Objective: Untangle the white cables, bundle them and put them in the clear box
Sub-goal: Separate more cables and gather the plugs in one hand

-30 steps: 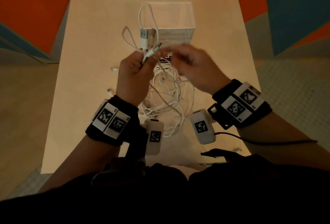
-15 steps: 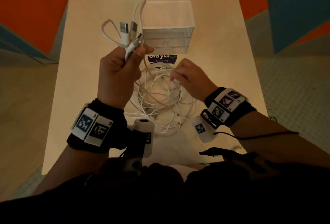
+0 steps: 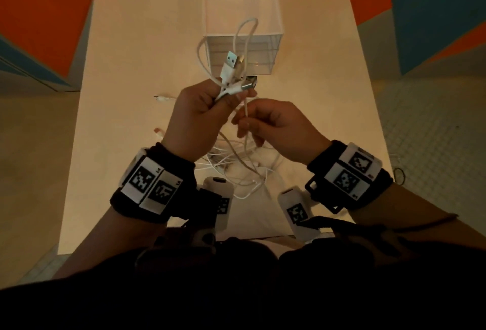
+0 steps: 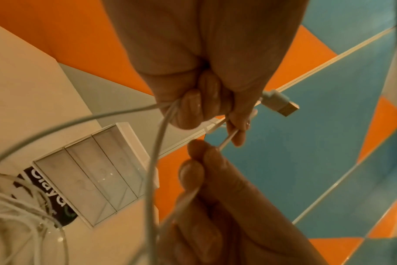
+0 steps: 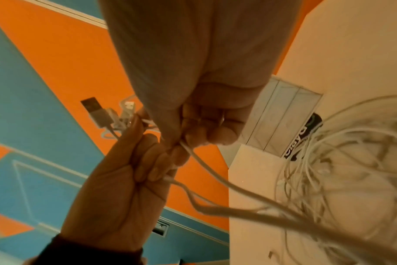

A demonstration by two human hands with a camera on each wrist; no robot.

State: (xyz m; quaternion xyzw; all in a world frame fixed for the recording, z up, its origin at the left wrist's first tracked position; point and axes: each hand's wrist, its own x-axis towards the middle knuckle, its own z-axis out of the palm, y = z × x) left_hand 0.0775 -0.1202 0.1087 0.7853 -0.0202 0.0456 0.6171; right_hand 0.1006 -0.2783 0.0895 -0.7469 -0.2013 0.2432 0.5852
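Note:
My left hand (image 3: 202, 108) grips several white cable ends, whose USB plugs (image 3: 231, 66) stick up above the fist; the same plugs (image 5: 95, 111) show in the right wrist view. Just to its right, my right hand (image 3: 265, 124) pinches one white cable (image 3: 246, 116) that runs down from the left fist. The rest of the white cables (image 3: 236, 169) lie in a tangled heap on the table below both hands. The clear box (image 3: 244, 37) stands empty beyond the hands; a cable loop (image 3: 247, 30) rises in front of it. The left wrist view shows the fist (image 4: 206, 107) and the pinching right fingers (image 4: 193, 172).
The pale table (image 3: 136, 40) has loose cable plugs (image 3: 164, 98) lying left of my hands. A dark label (image 4: 48, 195) lies in front of the box. Orange and blue floor panels surround the table. White tagged devices (image 3: 219, 198) hang below my wrists.
My left hand has moved right and back toward the box with the cable ends. My right hand has risen from the heap and now pinches a cable beside the left fist.

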